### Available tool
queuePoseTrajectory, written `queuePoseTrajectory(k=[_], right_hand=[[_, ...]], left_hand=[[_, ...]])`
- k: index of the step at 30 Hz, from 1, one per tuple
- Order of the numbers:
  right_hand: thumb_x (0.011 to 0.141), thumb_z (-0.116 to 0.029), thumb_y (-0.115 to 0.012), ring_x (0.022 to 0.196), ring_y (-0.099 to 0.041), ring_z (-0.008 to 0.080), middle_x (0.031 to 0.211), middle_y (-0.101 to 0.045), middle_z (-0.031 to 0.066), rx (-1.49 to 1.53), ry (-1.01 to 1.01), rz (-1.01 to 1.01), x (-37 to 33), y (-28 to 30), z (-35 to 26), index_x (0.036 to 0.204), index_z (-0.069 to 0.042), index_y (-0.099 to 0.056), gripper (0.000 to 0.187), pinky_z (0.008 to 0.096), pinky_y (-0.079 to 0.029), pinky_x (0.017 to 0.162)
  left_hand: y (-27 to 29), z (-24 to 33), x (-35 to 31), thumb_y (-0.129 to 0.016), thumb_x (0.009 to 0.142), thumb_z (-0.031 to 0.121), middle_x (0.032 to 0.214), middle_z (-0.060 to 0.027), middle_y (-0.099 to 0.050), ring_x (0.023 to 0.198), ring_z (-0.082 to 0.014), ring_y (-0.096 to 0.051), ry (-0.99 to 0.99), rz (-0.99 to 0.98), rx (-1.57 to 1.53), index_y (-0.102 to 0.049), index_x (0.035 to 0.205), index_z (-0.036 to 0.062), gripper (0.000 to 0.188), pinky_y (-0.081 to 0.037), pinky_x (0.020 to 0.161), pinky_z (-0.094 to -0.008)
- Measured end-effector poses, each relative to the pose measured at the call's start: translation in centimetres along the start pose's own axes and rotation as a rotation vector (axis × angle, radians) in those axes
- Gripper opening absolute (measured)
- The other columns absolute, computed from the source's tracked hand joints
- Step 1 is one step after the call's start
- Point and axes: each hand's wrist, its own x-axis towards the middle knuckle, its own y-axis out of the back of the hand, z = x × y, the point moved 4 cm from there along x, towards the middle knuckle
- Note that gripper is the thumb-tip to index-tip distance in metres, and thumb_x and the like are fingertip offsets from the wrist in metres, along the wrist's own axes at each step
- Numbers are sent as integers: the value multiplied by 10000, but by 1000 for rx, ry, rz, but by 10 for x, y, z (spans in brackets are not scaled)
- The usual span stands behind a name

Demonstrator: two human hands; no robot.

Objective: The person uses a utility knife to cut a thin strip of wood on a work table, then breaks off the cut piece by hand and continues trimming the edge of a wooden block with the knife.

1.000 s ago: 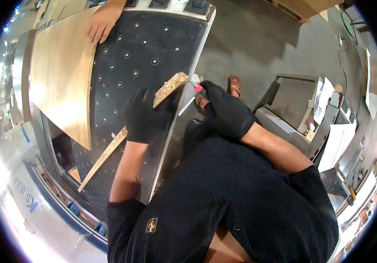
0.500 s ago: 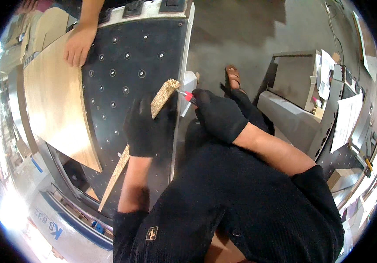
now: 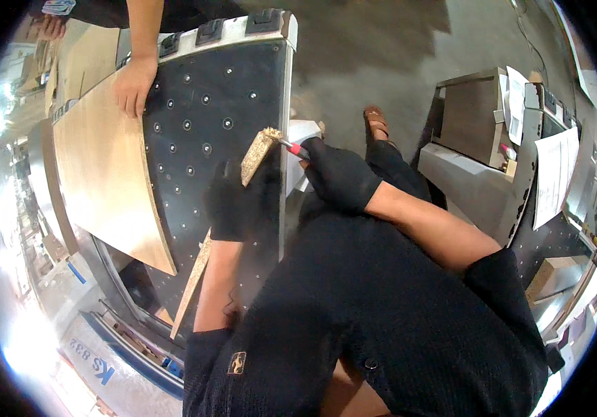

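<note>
My left hand [image 3: 227, 203], in a black glove, is closed round a narrow chipboard strip [image 3: 257, 157]. The strip's splintered end stands out beyond the fingers, and its long tail runs under my left forearm. In my right hand [image 3: 340, 172], also gloved in black, is a red-and-black-handled tool [image 3: 297, 149] with a thin metal shaft. The tool's tip meets the ragged end of the strip; its exact kind is hard to make out. Both hands are over the right edge of a black table [image 3: 243, 104] dotted with small round metal studs.
A curved light wood panel [image 3: 107, 163] lies on the table's left side, with a co-worker's hand [image 3: 136, 85] on its edge. A grey metal cabinet [image 3: 468, 118] stands at the right, near a hanging paper sheet [image 3: 554, 177]. A sandalled foot [image 3: 376, 121] is on the floor.
My view has shifted slightly, so the table and panel appear farther right. The tool's handle has tilted flatter, its tip staying at the strip's splintered end. Both hands keep their hold.
</note>
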Motion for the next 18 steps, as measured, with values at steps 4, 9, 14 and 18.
queuePoseTrajectory(k=[4,9,14,18], right_hand=[[998,-139,-591,845,-709,472,1038,-703,239,-197,58,-14,6,8,3,1228,-38,-519,262,565,-557,740],[985,-123,-598,861,-711,459,1036,-694,236,-164,53,13,5,-3,8,1225,-24,-525,270,549,-561,728],[959,-93,-634,901,-713,440,994,-693,227,-39,-50,-46,11,-16,18,1178,-24,-556,242,523,-575,777],[915,-52,-681,905,-712,428,961,-688,217,-46,84,58,8,-20,23,1109,-18,-580,222,488,-576,862]], left_hand=[[4,9,5,-757,921,363,1114,-268,-704,985,-490,-696,31,-28,-82,-689,1162,7,435,-568,811,-554],[9,12,6,-772,923,326,1090,-244,-718,961,-468,-710,-1,-42,-16,-710,1169,27,392,-573,791,-525],[3,13,5,-797,922,283,1042,-209,-733,905,-429,-726,-85,62,34,-738,1175,53,347,-576,765,-488],[7,17,8,-806,921,254,1025,-189,-735,890,-411,-729,-62,28,-46,-742,1188,66,333,-577,761,-477]])
